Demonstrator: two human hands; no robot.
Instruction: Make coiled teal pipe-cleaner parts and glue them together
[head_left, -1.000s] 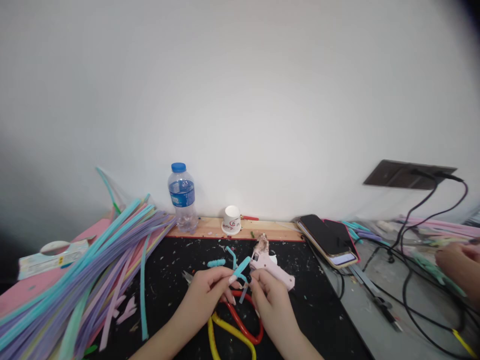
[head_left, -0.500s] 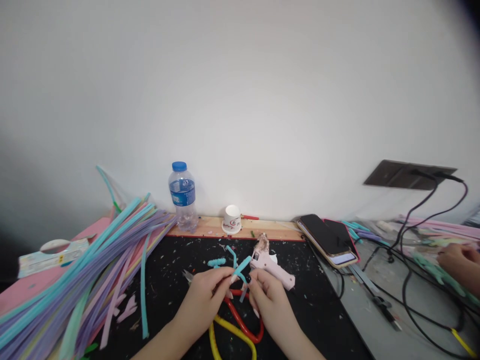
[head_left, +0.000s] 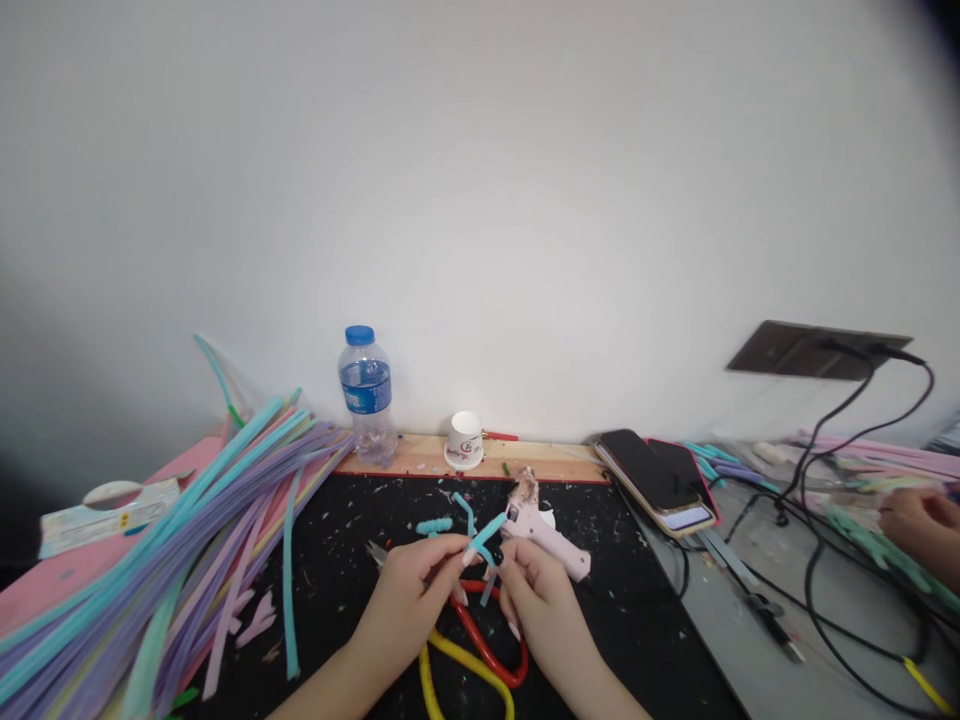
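Note:
Between my two hands is a blue pipe cleaner (head_left: 490,530), bent into crossing lengths. My left hand (head_left: 421,592) pinches it between thumb and fingers. The fingertips of my right hand (head_left: 541,600) are closed on its lower right end. Beneath them lie scissors with red and yellow handles (head_left: 480,665), their blades partly hidden by my left hand. A coiled blue pipe cleaner piece (head_left: 434,525) and a bent blue piece (head_left: 465,508) are just beyond my left fingers. A pale pink glue gun (head_left: 546,537) rests behind my right hand, its nozzle end stained brown.
Long pastel pipe cleaners (head_left: 217,540) are heaped at left by a tape roll (head_left: 112,493). A water bottle (head_left: 366,395) and paper cup (head_left: 464,441) stand along the wall. Phones (head_left: 664,475) and black cables (head_left: 810,500) lie at right, near another person's hand (head_left: 919,520).
The view has shifted very slightly. My hands keep nearly the same place and hold on the blue pipe cleaner, which has tilted a little.

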